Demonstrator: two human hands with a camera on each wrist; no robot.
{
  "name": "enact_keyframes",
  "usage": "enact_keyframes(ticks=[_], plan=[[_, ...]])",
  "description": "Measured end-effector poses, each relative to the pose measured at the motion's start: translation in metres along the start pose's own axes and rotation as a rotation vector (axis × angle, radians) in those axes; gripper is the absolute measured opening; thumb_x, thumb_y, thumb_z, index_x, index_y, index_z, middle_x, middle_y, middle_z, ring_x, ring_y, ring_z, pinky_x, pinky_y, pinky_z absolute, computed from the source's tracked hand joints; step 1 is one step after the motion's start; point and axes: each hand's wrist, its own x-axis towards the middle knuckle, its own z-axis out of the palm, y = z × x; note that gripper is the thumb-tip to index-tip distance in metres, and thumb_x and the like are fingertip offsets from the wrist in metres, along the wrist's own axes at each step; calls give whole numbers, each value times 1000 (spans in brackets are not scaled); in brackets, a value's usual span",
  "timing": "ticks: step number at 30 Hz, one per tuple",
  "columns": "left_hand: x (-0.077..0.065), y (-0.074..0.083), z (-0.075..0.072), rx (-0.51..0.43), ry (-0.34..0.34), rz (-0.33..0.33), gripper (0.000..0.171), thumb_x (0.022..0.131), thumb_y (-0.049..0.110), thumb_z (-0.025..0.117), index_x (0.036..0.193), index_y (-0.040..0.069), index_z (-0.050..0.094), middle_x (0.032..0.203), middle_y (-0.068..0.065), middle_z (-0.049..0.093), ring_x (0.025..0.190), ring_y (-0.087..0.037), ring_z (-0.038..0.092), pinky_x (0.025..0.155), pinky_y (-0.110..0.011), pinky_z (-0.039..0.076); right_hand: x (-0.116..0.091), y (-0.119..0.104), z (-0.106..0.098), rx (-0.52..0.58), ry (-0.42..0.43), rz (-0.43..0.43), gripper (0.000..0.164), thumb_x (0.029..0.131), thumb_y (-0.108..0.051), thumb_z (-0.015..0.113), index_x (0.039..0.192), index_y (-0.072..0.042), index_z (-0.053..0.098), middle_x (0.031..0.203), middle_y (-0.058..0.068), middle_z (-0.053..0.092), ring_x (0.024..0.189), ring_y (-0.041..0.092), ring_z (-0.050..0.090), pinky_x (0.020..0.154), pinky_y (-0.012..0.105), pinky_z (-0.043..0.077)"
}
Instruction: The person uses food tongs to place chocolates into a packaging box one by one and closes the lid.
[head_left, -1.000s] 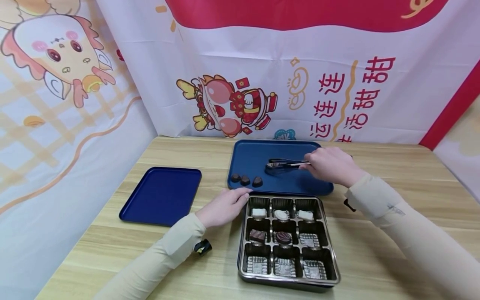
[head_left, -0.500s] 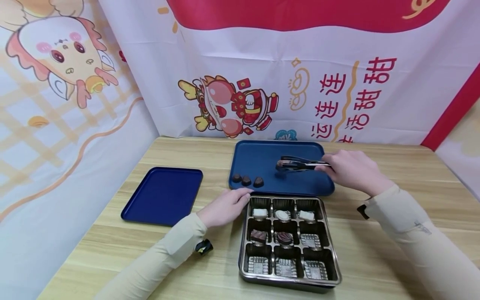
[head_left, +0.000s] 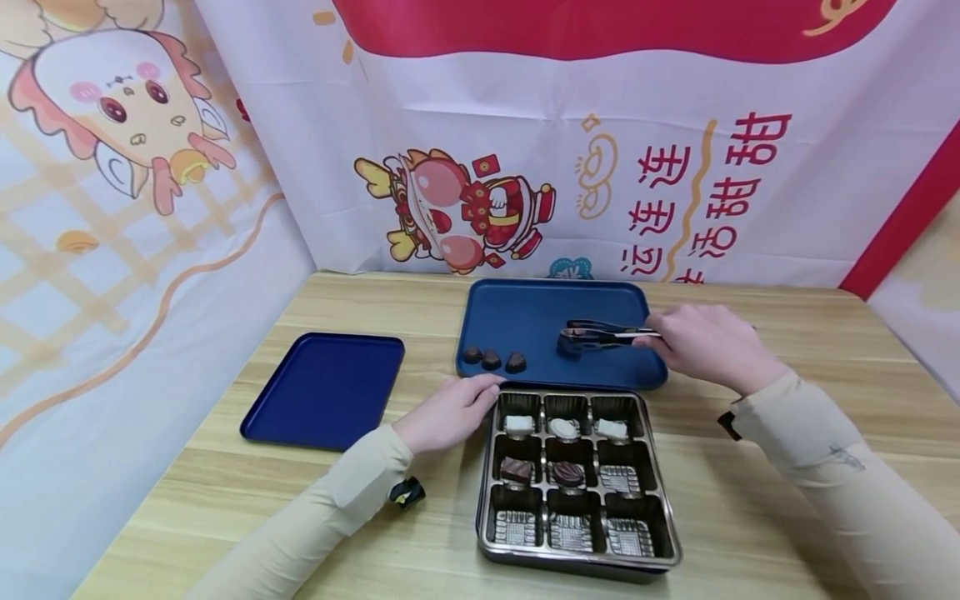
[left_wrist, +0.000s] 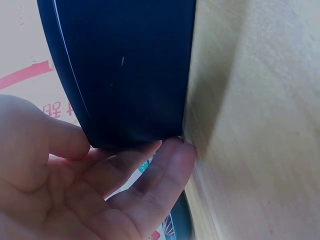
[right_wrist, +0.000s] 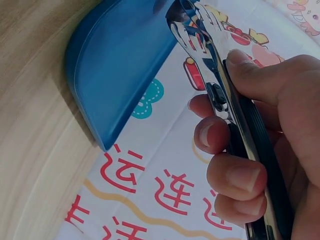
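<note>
Tongs (right_wrist: 240, 127) above rear tray (head_left: 540, 304); right hand (head_left: 701, 340), fingers wrapped round them. Box (head_left: 577, 562); left hand (head_left: 448, 414), fingers curled about corner, presumably steadying it.

Pers. is wearing cream L slv (head_left: 300, 529), lower left of frame, & R slv (head_left: 832, 475), lower right, latter bearing grey mark (head_left: 848, 456); blk wrist fittings (head_left: 407, 493) are showing.

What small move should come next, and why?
If the tongs carry a piece (hard to tell), perhaps bring them toward the middle-right compartment of the box: it is the only bare one in its row, the right hand holds the tongs above the lighter blue tray, and the left hand touches the box.
</note>
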Motion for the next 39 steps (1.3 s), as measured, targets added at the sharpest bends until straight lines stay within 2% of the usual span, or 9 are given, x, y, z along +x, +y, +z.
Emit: enact_keyframes(ticks=[3,5,10,16,22,25,31,34,39], plan=[[1,0,0,3,3,9,41,106,25,33,139,6,48,54,4,36,40,-11,33,71,-28,44,-2,2,-4,2,-3,8,37,92,-39,62,66,-18,47,53,-6,36,42,10,35,39,28,26],[2,0,0,9,7,17,41,106,25,33,139,6,48,54,5,36,41,-11,33,77,-27,42,-6,3,-10,-3,11,10,34,92,-39,61,68,-18,48,53,-6,36,44,10,36,40,29,27],[2,1,-1,10,1,16,41,106,25,33,139,7,48,55,5,34,42,-11,32,81,-27,41,-22,5,-27,-7,102,-21,30,91,-36,62,70,-20,49,53,-9,34,45,9,35,41,31,30],[1,2,-1,19,-5,2,41,106,26,32,140,8,48,57,3,37,45,-13,36,82,-28,40,-43,0,-52,0,176,-80,16,86,-34,67,81,-20,60,59,-14,41,47,3,37,41,32,33],[1,2,1,23,-2,7,41,106,26,33,139,7,48,58,2,38,50,-14,38,82,-29,40,-68,-9,-74,-14,275,-152,15,81,-34,70,83,-22,61,69,-18,46,50,-1,37,42,29,34],[1,1,2,14,-7,11,41,106,25,33,139,7,48,55,3,35,43,-13,34,81,-28,40,-82,-15,-82,-27,305,-169,20,86,-42,64,83,-23,60,69,-19,46,49,-2,35,41,27,32],[2,-1,2,14,-6,18,41,106,24,33,139,7,48,55,4,35,43,-12,34,82,-28,40,-104,-30,-87,-32,366,-188,49,98,-60,35,84,-20,62,70,-16,53,48,-3,38,37,24,30],[2,-1,1,19,-4,14,41,106,24,32,139,7,48,56,3,36,46,-13,36,82,-28,40,-112,-35,-86,-28,379,-186,50,98,-60,33,85,-21,62,73,-16,56,49,-3,41,36,24,30],[0,-1,-1,4,-7,2,41,106,25,33,140,7,47,55,4,35,43,-12,33,81,-29,40,-122,-40,-81,-12,357,-197,46,97,-59,39,84,-21,62,73,-18,53,49,-6,40,37,24,32]])
